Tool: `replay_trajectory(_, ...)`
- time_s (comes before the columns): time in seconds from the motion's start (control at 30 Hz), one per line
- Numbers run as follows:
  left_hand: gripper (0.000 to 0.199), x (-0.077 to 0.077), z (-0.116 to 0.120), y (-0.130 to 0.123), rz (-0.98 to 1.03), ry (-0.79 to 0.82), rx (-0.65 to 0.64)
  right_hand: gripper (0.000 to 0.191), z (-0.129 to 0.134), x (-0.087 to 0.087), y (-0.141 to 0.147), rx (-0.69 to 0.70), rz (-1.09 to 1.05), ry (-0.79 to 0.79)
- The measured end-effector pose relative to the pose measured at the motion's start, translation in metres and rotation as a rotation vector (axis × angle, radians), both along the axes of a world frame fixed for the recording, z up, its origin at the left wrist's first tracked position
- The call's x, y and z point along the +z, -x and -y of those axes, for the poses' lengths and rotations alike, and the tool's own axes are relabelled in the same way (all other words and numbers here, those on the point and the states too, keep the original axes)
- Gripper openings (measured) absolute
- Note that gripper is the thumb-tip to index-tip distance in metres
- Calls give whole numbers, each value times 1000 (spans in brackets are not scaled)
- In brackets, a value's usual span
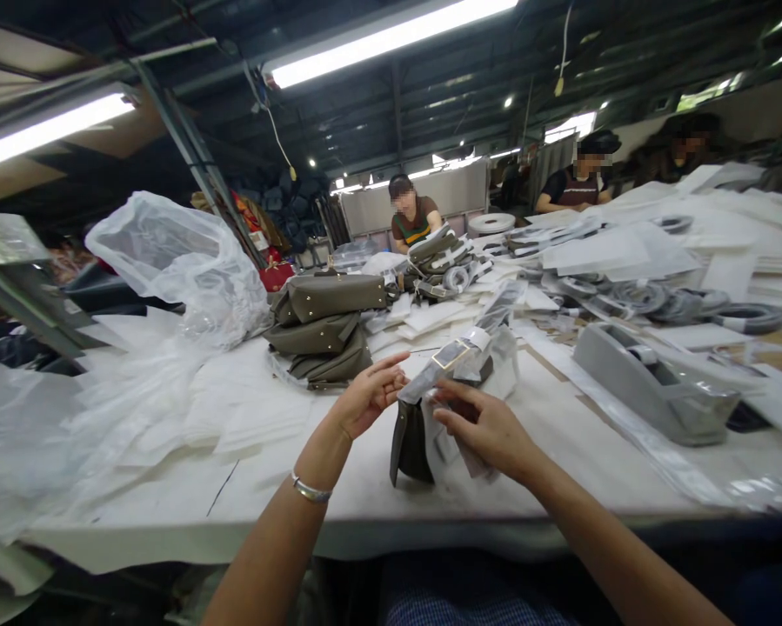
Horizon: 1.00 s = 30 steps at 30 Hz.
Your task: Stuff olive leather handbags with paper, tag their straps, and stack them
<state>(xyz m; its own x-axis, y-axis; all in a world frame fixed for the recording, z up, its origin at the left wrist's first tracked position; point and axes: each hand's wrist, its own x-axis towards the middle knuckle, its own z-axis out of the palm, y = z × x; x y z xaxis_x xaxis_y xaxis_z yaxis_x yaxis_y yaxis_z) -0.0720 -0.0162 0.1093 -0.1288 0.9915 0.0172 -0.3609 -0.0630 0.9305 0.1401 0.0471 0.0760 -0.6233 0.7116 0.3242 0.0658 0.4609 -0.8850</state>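
In front of me on the white table stands a dark olive handbag (pixel 411 448), partly covered by clear film and white paper. A film-wrapped strap with a gold rectangular buckle (pixel 451 354) lies across its top. My left hand (pixel 369 396) is beside the bag's upper left, fingers stretched out and apart, its fingertips near the strap end. On the bag's right side my right hand (pixel 485 426) has its thumb and fingers closed at the wrapped bag, just below the buckle. The exact grip point is partly hidden.
Stacked olive handbags (pixel 329 300) stand behind my left hand. A clear plastic bag (pixel 188 261) and white sheets (pixel 234 409) spread to the left. At right sit a grey tape dispenser (pixel 644 382) and coiled wrapped straps (pixel 644 297). Co-workers (pixel 413 213) sit across the table.
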Motion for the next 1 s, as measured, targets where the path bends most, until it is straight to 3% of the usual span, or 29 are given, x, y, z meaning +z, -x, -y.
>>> replay_trajectory(0.13, 37, 2, 13, 0, 235, -100, 65, 53, 9, -4, -12, -49, -18, -138)
replay_trajectory(0.3, 43, 7, 19, -5, 204, -121, 104, 57, 22, 5, -23, -29, 10, 62)
replay_trajectory(0.47, 48, 3, 17, -14, 38, -113, 63, 42, 28, 12, -28, 263, -278, 347)
replay_trajectory(0.57, 49, 2, 17, -18, -30, -123, 65, 49, 27, 15, -26, 454, -373, 379)
replay_trajectory(0.63, 50, 3, 18, -20, -55, -144, 73, 48, 27, 20, -22, 390, -319, 258)
replay_trajectory(0.8, 50, 8, 25, -26, -75, -207, 92, 18, 28, 39, -8, -7, -224, -236)
replay_trajectory(1.0, 54, 13, 29, -33, -62, -227, 142, 25, 24, 44, 4, -224, -185, -345)
